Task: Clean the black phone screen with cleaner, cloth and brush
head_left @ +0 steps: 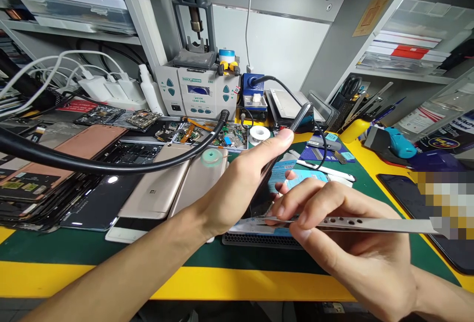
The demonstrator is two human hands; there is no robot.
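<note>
My left hand (240, 183) holds a dark phone (264, 191) tilted up on edge, the thumb on its upper side and other fingers mostly hidden behind it. My right hand (344, 223) grips metal tweezers (385, 224) with holes along the shank, pinched between thumb and fingers. The tweezers point left, their tips near the lower edge of the phone. A thin, whitish see-through piece (248, 225) lies at the tips; whether they grip it is unclear. Blue printed packets (311, 176) are behind the phone.
Gold phone backs (155, 183) and stacked phone parts (25, 203) cover the left. A thick black hose (111, 168) arches across from a soldering station (196, 92). A solder spool (259, 134) stands behind my left hand. Another phone (403, 198) lies at the right.
</note>
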